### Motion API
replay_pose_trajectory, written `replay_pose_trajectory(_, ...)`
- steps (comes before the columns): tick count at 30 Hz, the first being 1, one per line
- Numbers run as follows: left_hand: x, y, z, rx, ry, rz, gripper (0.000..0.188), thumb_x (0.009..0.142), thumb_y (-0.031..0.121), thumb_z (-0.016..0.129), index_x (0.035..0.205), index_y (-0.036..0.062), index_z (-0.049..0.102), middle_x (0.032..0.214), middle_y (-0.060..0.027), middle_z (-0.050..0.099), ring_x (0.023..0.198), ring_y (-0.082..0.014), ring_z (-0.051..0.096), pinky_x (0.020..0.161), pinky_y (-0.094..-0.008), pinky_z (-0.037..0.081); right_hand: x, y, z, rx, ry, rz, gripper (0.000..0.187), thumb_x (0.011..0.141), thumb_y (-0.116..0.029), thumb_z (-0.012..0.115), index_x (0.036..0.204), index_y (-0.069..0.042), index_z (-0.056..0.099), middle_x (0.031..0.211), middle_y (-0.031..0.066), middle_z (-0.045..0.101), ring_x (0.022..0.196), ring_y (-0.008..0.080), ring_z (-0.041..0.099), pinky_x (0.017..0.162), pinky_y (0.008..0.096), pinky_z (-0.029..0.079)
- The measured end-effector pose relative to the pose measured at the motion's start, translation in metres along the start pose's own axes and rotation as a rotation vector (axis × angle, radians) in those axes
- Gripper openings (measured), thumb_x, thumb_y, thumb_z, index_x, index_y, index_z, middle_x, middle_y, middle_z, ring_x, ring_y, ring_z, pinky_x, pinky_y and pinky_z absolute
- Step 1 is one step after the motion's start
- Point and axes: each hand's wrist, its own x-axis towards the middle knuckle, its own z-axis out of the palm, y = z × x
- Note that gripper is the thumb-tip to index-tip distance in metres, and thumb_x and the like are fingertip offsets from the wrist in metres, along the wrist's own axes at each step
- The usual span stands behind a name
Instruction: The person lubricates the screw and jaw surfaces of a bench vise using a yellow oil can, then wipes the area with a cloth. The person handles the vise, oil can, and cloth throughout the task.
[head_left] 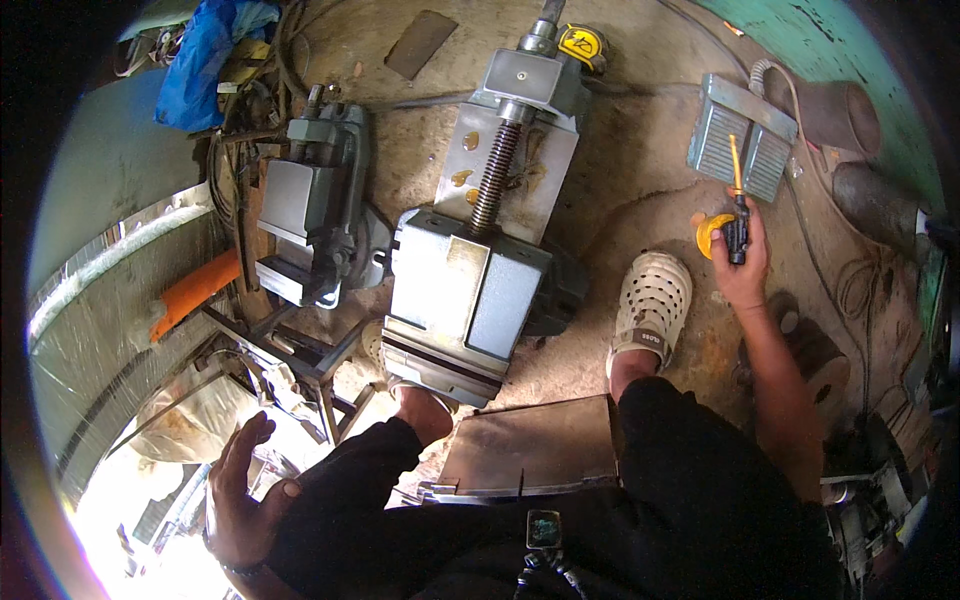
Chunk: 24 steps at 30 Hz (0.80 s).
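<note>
My right hand [742,270], at the right, is closed around an oil can [738,225] with a black pump head and a thin yellow spout pointing away from me. A round yellow part shows beside the pump head. At the lower left, my left hand [245,500] hangs near my thigh, fingers apart and holding nothing. Between my feet and ahead of me lies a large grey machine vise [515,290]. Its greased screw [495,180] is exposed over a flat bed [545,185] with brown oil puddles on it.
A smaller machine vise [300,215] stands to the left, beside an orange metal piece [200,292]. A ribbed foot pedal [735,140] with a cable lies beyond my right hand. A yellow tape measure [583,48] sits by the large vise's far end. Metal cylinders [840,115] line the right side.
</note>
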Motion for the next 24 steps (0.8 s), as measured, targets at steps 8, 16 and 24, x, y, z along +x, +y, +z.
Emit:
replay_pose_trajectory(8,0.004,0.001,-0.004,-0.043,-0.077,-0.03,0.09,0.081,0.055,0.072,0.14,-0.0078,0.046,0.127,-0.0244,0.06,0.122,-0.0331,0.056,0.105,-0.0446,0.041,-0.045,0.043,-0.014,-0.184,-0.044,0.026,0.063,0.089,-0.021,0.062,0.143,0.004,0.04,0.145,0.0259,0.043,0.135,0.0431,0.041,0.114,0.0473,0.031)
replay_pose_trajectory(16,0.004,-0.002,-0.002,-0.033,-0.055,0.026,0.087,0.081,0.051,0.074,0.139,-0.0084,0.046,0.126,-0.0244,0.061,0.12,-0.033,0.058,0.104,-0.0448,0.042,-0.061,0.034,-0.027,-0.293,-0.121,0.045,0.072,0.087,-0.029,0.064,0.146,0.002,0.037,0.147,0.0256,0.041,0.135,0.0434,0.04,0.113,0.0501,0.031)
replay_pose_trajectory(24,0.002,-0.001,-0.003,0.002,-0.067,0.043,0.085,0.081,0.047,0.075,0.139,-0.008,0.046,0.126,-0.0233,0.062,0.119,-0.0321,0.059,0.103,-0.0443,0.043,0.02,-0.09,-0.046,-0.23,-0.362,-0.325,0.05,0.089,-0.025,0.054,0.13,0.004,0.056,0.134,0.0205,0.056,0.128,0.0345,0.052,0.114,0.054,0.028)
